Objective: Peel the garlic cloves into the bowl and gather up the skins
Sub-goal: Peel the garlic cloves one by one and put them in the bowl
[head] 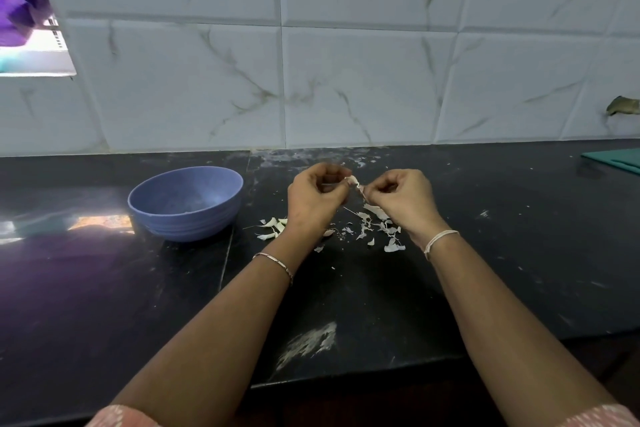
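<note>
A small white garlic clove (353,180) is held above the black counter between both hands. My left hand (317,196) pinches it at its left end with curled fingers. My right hand (403,198) pinches a strip of skin (362,191) that hangs from the clove. Below the hands lie several loose white skins (381,225) scattered on the counter, and a few garlic cloves (273,227) lie beside my left wrist. A blue bowl (185,203) stands to the left of the hands; its inside looks bare apart from a pale speck.
The black counter (346,288) has a white smear near its front edge (308,340). A teal board (616,158) lies at the far right. A tiled wall runs along the back, with a window opening at the upper left.
</note>
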